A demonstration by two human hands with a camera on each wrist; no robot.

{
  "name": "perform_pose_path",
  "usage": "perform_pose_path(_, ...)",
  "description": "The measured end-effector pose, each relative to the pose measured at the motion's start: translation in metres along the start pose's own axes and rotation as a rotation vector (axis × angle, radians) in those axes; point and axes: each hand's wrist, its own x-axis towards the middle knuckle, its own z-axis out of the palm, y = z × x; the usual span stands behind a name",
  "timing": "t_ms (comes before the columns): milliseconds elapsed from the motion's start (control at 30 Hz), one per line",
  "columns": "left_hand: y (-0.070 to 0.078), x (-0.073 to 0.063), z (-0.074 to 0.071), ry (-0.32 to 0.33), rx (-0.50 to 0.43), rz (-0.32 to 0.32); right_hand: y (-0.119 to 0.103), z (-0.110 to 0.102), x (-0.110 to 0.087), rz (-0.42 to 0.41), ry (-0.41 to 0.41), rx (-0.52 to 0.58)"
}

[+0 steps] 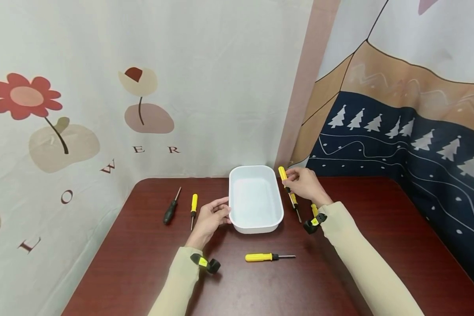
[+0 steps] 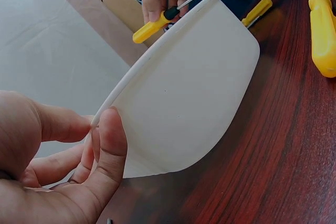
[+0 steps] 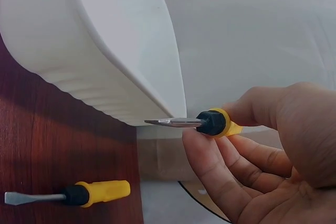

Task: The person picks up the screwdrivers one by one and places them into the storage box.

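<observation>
My left hand [image 1: 210, 220] pinches the left rim of a white rectangular container [image 1: 256, 229] on the table; in the left wrist view the thumb and fingers lie on either side of that rim. Beyond the container's right side, my right hand [image 1: 306, 184] holds a yellow-handled screwdriver [image 3: 215, 123] between thumb and fingers. Its flat metal tip points toward the container wall in the right wrist view. A second yellow screwdriver [image 3: 105, 191] lies on the table below this hand. Another yellow handle [image 1: 314, 210] shows partly behind the right wrist.
Left of the container lie a black-handled screwdriver [image 1: 170, 211] and a yellow one [image 1: 194, 205]. In front of it, another yellow screwdriver [image 1: 260, 257] lies crosswise on the dark red table [image 1: 237, 294]. A printed curtain [image 1: 221, 87] hangs along the table's back edge.
</observation>
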Motion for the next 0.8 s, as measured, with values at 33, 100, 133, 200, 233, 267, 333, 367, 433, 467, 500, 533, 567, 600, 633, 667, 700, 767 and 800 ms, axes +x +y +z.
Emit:
perform_pose_path(33,0.000,0.000,0.000,0.001,0.001,0.000,-0.001,0.001,0.001,0.003,0.001,-0.001)
perform_pose_path(100,0.001,-0.001,0.000,0.004,0.002,-0.001,-0.002,0.002,0.003,0.005,-0.006,-0.004)
perform_pose_path(133,0.001,-0.001,0.001,0.007,0.002,-0.003,-0.003,0.003,0.003,0.009,-0.008,-0.004)
perform_pose_path(200,0.000,-0.001,0.001,0.007,0.005,-0.002,-0.004,0.005,0.005,0.013,-0.012,-0.006)
perform_pose_path(233,0.000,-0.001,0.001,0.008,0.005,-0.002,-0.005,0.006,0.006,0.017,-0.015,-0.007)
perform_pose_path(267,0.000,-0.001,0.001,0.008,0.004,-0.002,-0.005,0.006,0.007,0.019,-0.021,-0.009)
perform_pose_path(333,-0.001,0.000,0.001,0.011,0.005,-0.001,-0.006,0.009,0.009,0.023,-0.025,-0.015)
perform_pose_path(367,-0.001,0.000,0.001,0.011,0.007,-0.001,-0.007,0.009,0.010,0.023,-0.029,-0.020)
perform_pose_path(433,-0.001,0.000,0.001,0.011,0.007,-0.002,-0.008,0.011,0.012,0.025,-0.033,-0.029)
perform_pose_path(467,-0.001,0.000,0.001,0.011,0.008,-0.005,-0.008,0.011,0.012,0.027,-0.036,-0.033)
perform_pose_path(500,-0.001,-0.001,0.001,0.013,0.011,-0.009,-0.009,0.012,0.013,0.030,-0.039,-0.034)
perform_pose_path(533,-0.001,-0.001,0.001,0.013,0.014,-0.012,-0.010,0.013,0.014,0.033,-0.042,-0.037)
perform_pose_path(567,-0.001,-0.001,0.001,0.011,0.016,-0.010,-0.012,0.013,0.014,0.038,-0.045,-0.039)
perform_pose_path(600,-0.001,-0.001,0.001,0.010,0.015,-0.012,-0.013,0.014,0.014,0.040,-0.047,-0.039)
perform_pose_path(633,-0.001,-0.001,0.001,0.011,0.013,-0.016,-0.014,0.015,0.015,0.041,-0.049,-0.039)
perform_pose_path(667,-0.001,-0.002,0.001,0.011,0.014,-0.018,-0.015,0.016,0.015,0.042,-0.052,-0.037)
perform_pose_path(700,-0.001,-0.002,0.001,0.010,0.015,-0.016,-0.016,0.017,0.015,0.037,-0.055,-0.039)
perform_pose_path(767,-0.001,-0.002,0.001,0.007,0.014,-0.013,-0.018,0.020,0.016,0.030,-0.055,-0.042)
perform_pose_path(800,0.000,-0.002,0.001,0.008,0.013,-0.016,-0.019,0.021,0.017,0.027,-0.055,-0.042)
